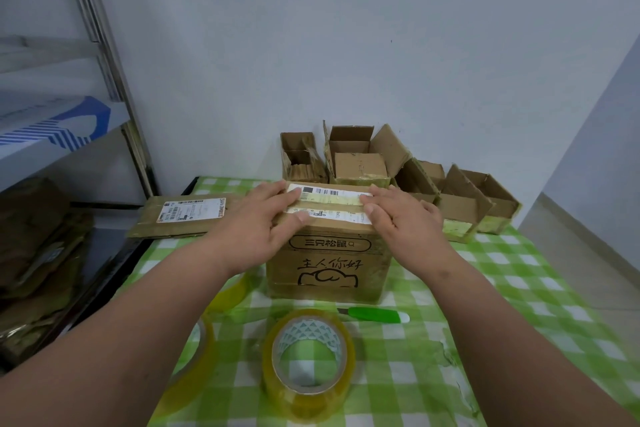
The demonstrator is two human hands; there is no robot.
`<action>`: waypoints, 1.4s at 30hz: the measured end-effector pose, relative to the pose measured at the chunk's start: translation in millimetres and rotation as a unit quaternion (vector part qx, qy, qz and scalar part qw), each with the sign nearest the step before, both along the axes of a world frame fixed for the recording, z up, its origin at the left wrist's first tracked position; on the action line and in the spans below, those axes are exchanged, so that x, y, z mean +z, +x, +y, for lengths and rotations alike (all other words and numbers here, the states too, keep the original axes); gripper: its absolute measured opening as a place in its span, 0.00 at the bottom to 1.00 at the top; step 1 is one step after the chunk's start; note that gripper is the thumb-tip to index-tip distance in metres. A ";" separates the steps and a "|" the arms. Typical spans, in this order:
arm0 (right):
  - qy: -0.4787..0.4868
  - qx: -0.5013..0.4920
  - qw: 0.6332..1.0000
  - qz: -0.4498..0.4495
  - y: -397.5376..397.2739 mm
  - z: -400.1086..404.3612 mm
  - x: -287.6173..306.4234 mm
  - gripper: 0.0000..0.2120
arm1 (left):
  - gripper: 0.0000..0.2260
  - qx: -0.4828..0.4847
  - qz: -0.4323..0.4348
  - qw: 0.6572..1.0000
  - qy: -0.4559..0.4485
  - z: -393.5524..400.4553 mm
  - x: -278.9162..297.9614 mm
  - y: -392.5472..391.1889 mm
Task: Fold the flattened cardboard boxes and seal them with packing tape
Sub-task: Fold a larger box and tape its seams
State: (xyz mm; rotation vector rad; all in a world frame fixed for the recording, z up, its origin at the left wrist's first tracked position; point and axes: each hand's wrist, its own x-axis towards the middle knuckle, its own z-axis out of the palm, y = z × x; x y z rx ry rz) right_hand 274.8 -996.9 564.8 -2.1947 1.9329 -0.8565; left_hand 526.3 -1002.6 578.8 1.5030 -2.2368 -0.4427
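Cardboard box (329,263) under both flat hands (top flaps seemingly closed).

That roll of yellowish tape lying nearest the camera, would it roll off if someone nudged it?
Probably not. The tape roll lies flat on its side on the checked tablecloth, so a nudge would likely slide it. Stood on edge it would roll easily. Its thick winding suggests some weight, and its glossy surface may feel slippery.

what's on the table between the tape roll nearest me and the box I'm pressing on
A green utility knife lies on the checked cloth between the tape roll and the box, seen in the head view.
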 end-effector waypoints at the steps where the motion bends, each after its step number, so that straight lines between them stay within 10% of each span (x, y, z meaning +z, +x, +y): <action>1: 0.004 -0.001 1.000 0.009 -0.5 -0.1 -0.2 0.18 | 0.37 0.005 -0.010 1.000 0.006 1.5 0.5 -0.9; 14: -0.033 -0.001 0.999 -0.027 7.4 8.1 0.3 0.14 | 0.35 0.033 -0.062 0.997 -0.036 15.6 -3.9 -3.9; 24: -0.014 0.026 0.999 0.041 2.2 18.9 -3.4 0.31 | 0.30 0.038 -0.063 0.996 -0.041 11.7 -6.8 -7.0; 42: -0.061 -0.028 0.998 0.010 13.3 45.3 4.8 0.19 | 0.28 0.065 -0.065 0.992 -0.083 21.4 -0.7 -1.7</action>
